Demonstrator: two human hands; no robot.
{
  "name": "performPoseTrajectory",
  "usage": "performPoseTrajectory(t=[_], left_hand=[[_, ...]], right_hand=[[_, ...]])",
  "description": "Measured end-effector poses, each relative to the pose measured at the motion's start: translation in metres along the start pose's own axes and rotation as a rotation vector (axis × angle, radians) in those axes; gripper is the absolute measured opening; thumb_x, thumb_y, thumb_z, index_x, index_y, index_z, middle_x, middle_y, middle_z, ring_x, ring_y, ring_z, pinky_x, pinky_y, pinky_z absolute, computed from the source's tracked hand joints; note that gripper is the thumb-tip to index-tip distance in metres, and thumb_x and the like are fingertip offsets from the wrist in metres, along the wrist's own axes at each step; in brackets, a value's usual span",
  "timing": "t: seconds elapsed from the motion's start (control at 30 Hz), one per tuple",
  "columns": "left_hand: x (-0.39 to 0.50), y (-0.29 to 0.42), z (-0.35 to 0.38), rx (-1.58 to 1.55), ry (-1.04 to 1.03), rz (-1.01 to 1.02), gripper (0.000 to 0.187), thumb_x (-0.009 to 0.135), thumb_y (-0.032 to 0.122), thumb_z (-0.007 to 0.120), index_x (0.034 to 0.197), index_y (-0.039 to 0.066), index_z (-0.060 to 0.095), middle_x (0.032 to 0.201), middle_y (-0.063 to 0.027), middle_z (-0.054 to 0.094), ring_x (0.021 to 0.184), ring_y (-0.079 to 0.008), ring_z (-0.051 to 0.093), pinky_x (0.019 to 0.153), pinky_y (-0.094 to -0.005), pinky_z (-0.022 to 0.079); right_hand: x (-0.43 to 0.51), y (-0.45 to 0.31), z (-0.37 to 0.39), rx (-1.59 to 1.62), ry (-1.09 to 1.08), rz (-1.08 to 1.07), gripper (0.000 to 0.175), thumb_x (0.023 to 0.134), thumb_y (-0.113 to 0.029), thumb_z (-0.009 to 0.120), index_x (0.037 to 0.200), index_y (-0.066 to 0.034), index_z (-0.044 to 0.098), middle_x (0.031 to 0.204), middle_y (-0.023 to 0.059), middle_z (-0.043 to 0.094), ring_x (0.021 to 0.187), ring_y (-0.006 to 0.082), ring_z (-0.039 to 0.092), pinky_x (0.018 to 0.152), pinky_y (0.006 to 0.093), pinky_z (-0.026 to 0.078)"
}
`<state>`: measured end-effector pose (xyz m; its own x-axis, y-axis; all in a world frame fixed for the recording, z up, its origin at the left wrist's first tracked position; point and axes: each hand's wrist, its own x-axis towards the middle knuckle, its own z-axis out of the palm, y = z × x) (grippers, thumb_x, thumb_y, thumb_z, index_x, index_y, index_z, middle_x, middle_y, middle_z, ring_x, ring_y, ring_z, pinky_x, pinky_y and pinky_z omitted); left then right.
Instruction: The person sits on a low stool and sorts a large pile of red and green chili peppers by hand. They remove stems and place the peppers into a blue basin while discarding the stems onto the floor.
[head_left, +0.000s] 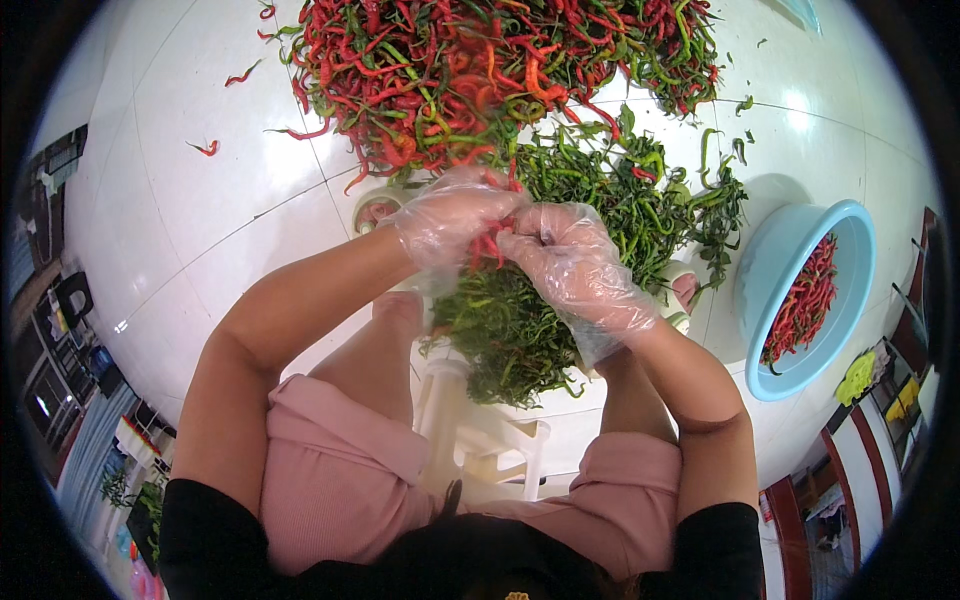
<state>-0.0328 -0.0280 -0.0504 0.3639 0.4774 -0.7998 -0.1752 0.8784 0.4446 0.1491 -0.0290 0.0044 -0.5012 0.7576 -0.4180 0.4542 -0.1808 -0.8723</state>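
Note:
Clear plastic gloves cover both hands, which meet at the middle of the view. My left hand (461, 214) is closed around red chili peppers (487, 244), some poking out below its fingers. My right hand (574, 259) touches the same peppers with thumb and fingertips pinched together; what exactly it grips is partly hidden. Beyond the hands lies a large heap of red and green chili peppers (420, 82). Behind my right hand spreads a pile of green peppers and leaves (637, 199), and beneath the hands is a heap of green stems and leaves (510, 337).
A light blue plastic basin (765, 255) with red peppers inside stands at the right. A cream plastic stool (442, 397) is between the legs. Stray peppers (206, 148) lie on the white tiled floor (225, 195). My feet (375, 214) flank the green heaps.

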Motion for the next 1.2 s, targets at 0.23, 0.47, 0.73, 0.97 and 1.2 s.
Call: performPoseTrajectory(t=[0.23,0.47,0.73,0.97,1.2], left_hand=[[-0.017,0.018,0.004,-0.231,-0.052,-0.155,0.013,0.092,0.019,0.064,0.1,0.009,0.063,0.089,-0.0003,0.065,0.076,-0.0124,0.062,0.063,-0.0316,0.051],[-0.02,0.034,0.003,-0.101,-0.259,-0.052,0.014,0.09,0.016,0.065,0.097,0.004,0.061,0.087,-0.0049,0.064,0.074,-0.0125,0.064,0.057,-0.0276,0.056],[-0.024,0.032,0.019,0.288,-0.28,-0.051,0.016,0.083,0.008,0.076,0.091,0.006,0.061,0.088,-0.0026,0.066,0.083,-0.0117,0.064,0.076,-0.0266,0.052],[-0.031,0.028,0.02,0.764,-0.097,0.097,0.027,0.074,0.013,0.08,0.095,0.005,0.067,0.088,-0.0028,0.067,0.081,-0.0097,0.061,0.074,-0.0284,0.051],[-0.031,0.039,0.007,1.157,-0.247,0.811,0.019,0.077,0.009,0.078,0.092,0.006,0.067,0.088,-0.0021,0.067,0.081,-0.0104,0.063,0.074,-0.0274,0.052]], right_hand=[[-0.007,0.004,-0.028,0.909,0.021,0.431,0.011,0.092,-0.009,0.066,0.096,-0.0018,0.06,0.079,0.0077,0.065,0.062,0.0137,0.063,0.058,0.0273,0.054],[-0.016,0.015,-0.029,0.885,-0.119,0.373,0.009,0.093,-0.01,0.064,0.093,-0.0019,0.061,0.078,0.0073,0.066,0.065,0.0135,0.063,0.06,0.0269,0.053],[-0.012,0.008,-0.003,0.711,0.21,0.403,0.009,0.091,-0.004,0.066,0.089,-0.0047,0.057,0.076,0.0045,0.064,0.061,0.0098,0.06,0.055,0.0223,0.049],[-0.009,0.034,0.001,0.215,0.054,0.182,0.004,0.09,-0.003,0.064,0.086,-0.0035,0.062,0.075,-0.0003,0.058,0.069,0.0067,0.05,0.062,0.0239,0.043],[-0.032,0.033,-0.017,1.407,-0.404,0.457,0.015,0.088,-0.013,0.07,0.093,-0.0007,0.063,0.082,0.0078,0.063,0.069,0.0159,0.058,0.063,0.0275,0.047]])
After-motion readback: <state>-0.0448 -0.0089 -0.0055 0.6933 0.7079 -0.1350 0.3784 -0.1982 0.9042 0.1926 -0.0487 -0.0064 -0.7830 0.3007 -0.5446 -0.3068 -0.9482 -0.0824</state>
